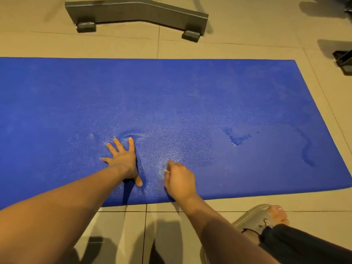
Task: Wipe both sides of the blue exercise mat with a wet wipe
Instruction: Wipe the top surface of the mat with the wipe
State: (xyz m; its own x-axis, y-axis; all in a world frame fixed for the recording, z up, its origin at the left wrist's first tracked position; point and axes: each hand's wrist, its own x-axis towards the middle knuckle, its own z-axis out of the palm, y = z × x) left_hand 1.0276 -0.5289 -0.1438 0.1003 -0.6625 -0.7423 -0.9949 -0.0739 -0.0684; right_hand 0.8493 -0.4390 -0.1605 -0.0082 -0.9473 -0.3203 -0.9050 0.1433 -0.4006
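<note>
Head view: the blue mat (190,96) lies flat on the tile floor (247,44), w/ its long side going left to right across the pic. Its right end shows near the pic's right side. Its left end is cut off by the pic edge. The L hand (122,161) is flat on the mat near the close edge, fingers straight & spread, holding nothing. The R hand (179,180) is just beside it, also on the mat, fingers curled down over the wet wipe (165,170). Only a tiny white bit of wipe peeks out; the rest is hidden under the hand & blurry. Further right on the mat sit wet shiny marks (236,139). Past the far edge is a grey metal stand foot (137,14), top cut off. A sandal (253,218) w/ a foot in it is near the close edge.
</note>
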